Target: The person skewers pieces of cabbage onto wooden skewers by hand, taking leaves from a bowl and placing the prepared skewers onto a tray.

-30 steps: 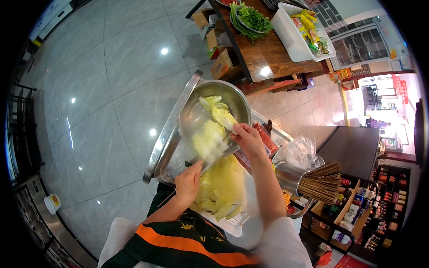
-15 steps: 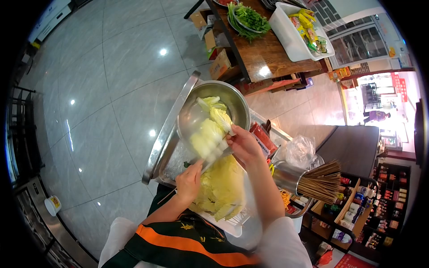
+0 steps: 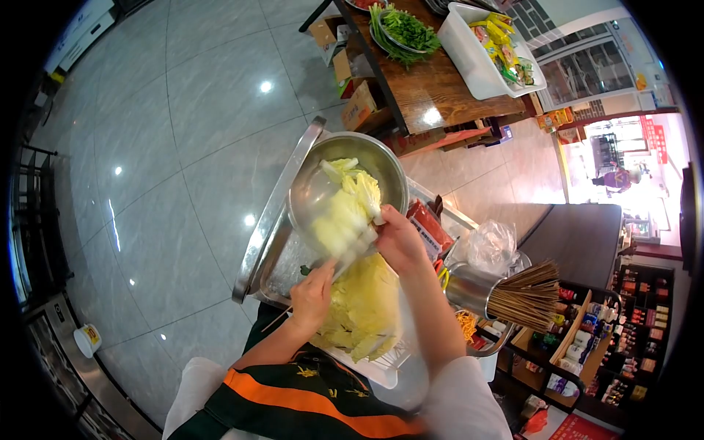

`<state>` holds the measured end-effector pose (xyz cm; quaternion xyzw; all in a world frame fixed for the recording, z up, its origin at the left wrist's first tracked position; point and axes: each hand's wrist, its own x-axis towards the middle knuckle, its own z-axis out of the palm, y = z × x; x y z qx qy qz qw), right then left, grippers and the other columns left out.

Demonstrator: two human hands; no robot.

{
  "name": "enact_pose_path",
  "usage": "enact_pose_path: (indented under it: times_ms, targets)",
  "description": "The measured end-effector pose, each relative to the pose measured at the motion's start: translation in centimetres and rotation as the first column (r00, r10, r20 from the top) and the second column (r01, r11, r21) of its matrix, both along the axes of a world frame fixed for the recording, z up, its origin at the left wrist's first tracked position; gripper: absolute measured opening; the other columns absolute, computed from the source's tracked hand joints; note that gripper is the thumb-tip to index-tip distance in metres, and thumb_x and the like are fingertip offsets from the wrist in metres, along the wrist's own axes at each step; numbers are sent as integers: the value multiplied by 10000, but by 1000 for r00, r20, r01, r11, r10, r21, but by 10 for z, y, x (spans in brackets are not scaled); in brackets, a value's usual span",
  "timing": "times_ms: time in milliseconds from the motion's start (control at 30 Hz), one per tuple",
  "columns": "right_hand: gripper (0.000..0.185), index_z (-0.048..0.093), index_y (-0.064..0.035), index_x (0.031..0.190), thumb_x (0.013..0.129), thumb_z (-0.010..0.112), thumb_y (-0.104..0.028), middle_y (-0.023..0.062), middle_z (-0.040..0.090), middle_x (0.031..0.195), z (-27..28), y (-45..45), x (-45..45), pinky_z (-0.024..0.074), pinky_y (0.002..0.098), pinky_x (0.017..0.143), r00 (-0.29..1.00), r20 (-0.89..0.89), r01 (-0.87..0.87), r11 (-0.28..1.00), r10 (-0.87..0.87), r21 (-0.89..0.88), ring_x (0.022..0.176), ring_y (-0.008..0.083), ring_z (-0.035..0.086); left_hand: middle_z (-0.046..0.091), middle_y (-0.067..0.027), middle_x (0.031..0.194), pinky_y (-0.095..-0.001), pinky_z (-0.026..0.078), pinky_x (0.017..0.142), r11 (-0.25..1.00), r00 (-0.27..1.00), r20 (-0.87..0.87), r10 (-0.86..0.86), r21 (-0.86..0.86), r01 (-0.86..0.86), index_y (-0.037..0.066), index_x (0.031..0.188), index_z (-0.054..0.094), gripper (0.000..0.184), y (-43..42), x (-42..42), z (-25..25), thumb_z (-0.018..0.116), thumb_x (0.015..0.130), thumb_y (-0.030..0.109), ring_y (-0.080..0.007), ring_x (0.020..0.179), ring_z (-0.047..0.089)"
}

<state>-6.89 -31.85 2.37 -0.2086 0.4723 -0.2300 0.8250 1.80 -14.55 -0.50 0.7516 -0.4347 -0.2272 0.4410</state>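
My right hand [image 3: 400, 240] pinches a piece of napa cabbage leaf [image 3: 367, 192] at the near rim of a steel bowl [image 3: 302, 183]. Closed fingers of my left hand [image 3: 311, 295] grip a thin bamboo skewer [image 3: 276, 321], whose end sticks out behind the hand; its front end is lost in blur. Between both hands lies a blurred pale cabbage piece [image 3: 339, 229]; whether the skewer passes through it, I cannot tell. Below, flattened cabbage leaves [image 3: 364, 304] are piled on a white tray [image 3: 381, 378], with several skewer ends showing at its near side.
The bowl rests in a steel tray [image 3: 258, 253]. To the right stand a metal canister [image 3: 469, 288] of bamboo skewers [image 3: 524, 295], a red packet [image 3: 431, 229] and a plastic bag [image 3: 493, 246]. A wooden table [image 3: 418, 92] holds greens [image 3: 407, 33] and a white bin [image 3: 469, 62].
My right hand has shifted very slightly, and the cabbage piece in its fingers has turned a little. My left hand has edged slightly; the trays and bowl stay put.
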Motion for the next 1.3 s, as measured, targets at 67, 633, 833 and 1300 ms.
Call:
enact_pose_path:
  times_ms: [67, 633, 833, 1300]
  targets:
    - [63, 501, -137, 838, 842, 477, -195, -37, 474, 764, -2, 4, -1, 346, 252, 603, 1000, 10, -27, 999, 28, -24, 707, 90, 446, 602, -166, 787, -323, 463, 560, 1000, 1000, -3, 12, -24, -12, 31, 1031, 575, 208, -2, -1, 1, 508, 835, 54, -280, 664, 607]
    - [218, 542, -35, 1017, 823, 507, -128, 46, 602, 823, -41, 0, -11, 423, 220, 526, 748, -612, -555, 749, 259, -361, 527, 107, 517, 605, -161, 834, -319, 462, 589, 988, 976, -159, 151, -10, -155, 61, 1008, 594, 203, -8, 2, 5, 505, 826, 74, -302, 701, 597]
    - [195, 553, -34, 1010, 839, 505, -115, 14, 588, 864, -17, 36, -13, 411, 198, 590, 831, -332, -550, 751, 447, -365, 654, 66, 500, 491, -21, 692, -220, 370, 485, 972, 763, -615, 201, 30, -232, 35, 968, 616, 173, -23, -6, -2, 504, 863, 114, -69, 528, 418]
    - [165, 558, 17, 933, 782, 590, -44, 2, 554, 748, 88, 89, -67, 367, 169, 513, 814, -543, -540, 612, 205, -578, 598, 22, 447, 560, 11, 973, -234, 331, 717, 988, 535, -842, 67, -17, -151, 70, 987, 632, 284, -47, -42, 93, 563, 827, 294, -80, 866, 469]
